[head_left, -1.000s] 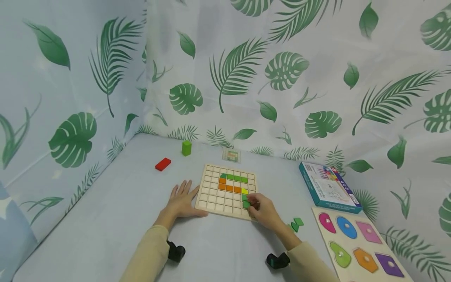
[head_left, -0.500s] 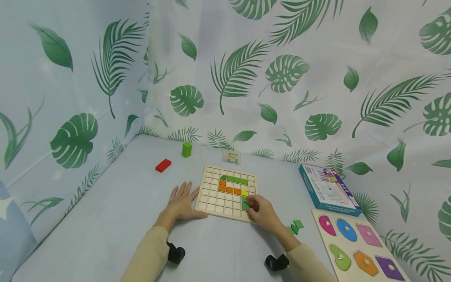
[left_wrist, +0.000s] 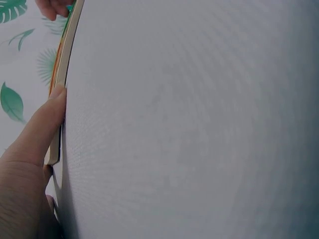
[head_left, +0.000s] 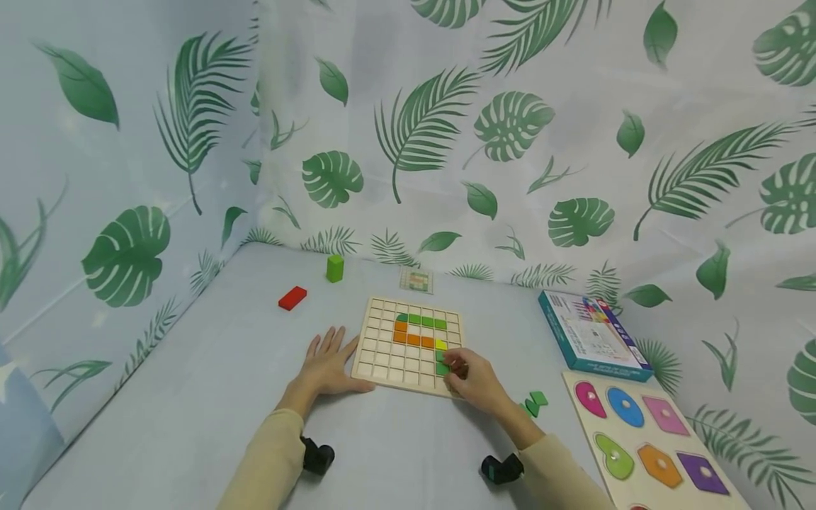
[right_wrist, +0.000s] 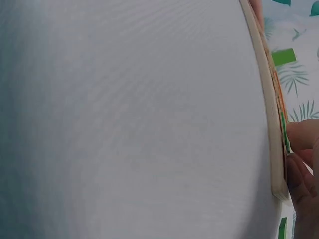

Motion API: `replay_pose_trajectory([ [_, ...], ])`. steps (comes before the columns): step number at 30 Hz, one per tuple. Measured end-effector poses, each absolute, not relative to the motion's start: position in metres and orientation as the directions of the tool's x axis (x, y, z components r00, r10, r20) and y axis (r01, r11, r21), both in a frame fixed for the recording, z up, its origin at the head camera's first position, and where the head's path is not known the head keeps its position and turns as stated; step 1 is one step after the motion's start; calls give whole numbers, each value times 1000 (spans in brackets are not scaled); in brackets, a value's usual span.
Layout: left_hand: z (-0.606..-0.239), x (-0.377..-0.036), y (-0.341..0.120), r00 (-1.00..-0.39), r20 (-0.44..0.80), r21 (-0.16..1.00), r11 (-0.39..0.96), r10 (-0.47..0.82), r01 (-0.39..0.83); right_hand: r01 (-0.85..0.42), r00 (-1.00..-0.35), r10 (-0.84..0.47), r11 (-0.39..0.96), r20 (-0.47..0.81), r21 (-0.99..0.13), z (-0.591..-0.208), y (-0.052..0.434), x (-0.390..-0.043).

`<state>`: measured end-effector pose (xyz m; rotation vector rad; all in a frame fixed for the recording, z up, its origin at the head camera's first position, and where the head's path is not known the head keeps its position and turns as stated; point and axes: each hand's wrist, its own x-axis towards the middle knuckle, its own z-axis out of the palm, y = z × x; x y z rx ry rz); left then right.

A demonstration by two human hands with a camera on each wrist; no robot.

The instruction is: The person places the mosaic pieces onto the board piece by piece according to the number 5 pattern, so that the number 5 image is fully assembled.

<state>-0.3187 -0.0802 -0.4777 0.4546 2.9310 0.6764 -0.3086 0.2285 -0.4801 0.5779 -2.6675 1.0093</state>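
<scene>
Since the earlier frames almost nothing is changing: the right hand (head_left: 474,382) is staying at the near right corner of the wooden grid board (head_left: 409,344), only its fingertips are sitting a little differently on the green tile (head_left: 442,368). Its fingers are curling and pinching this tile, which is lying in a cell near the right edge of the board, directly under the fingertips and just below the yellow tile (head_left: 441,345). In the right wrist view the fingers (right_wrist: 301,134) are touching the thin green piece (right_wrist: 285,133) at the board's edge.

The left hand (head_left: 328,367) is lying flat on the table (head_left: 191,397) with straight fingers, holding nothing; its thumb is pressing against the left side of the board, as the left wrist view is also showing (left_wrist: 42,127).

Orange tiles (head_left: 413,338) and a row of green tiles (head_left: 423,321) are filling cells farther up the board. Two loose green pieces (head_left: 534,404) are lying on the table just to the right of the right wrist.
</scene>
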Motion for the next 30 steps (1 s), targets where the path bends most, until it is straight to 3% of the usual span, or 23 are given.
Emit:
replay_pose_trajectory([
  [12,-477,-319,-81,-947,-34,438,856,319,273,-358,-928,-183,680,325,-640,-466,259,-298],
  [30,-477,-319,-81,-947,-32,431,859,320,276,-329,-944,-252,738,211,-589,-464,287,-275],
])
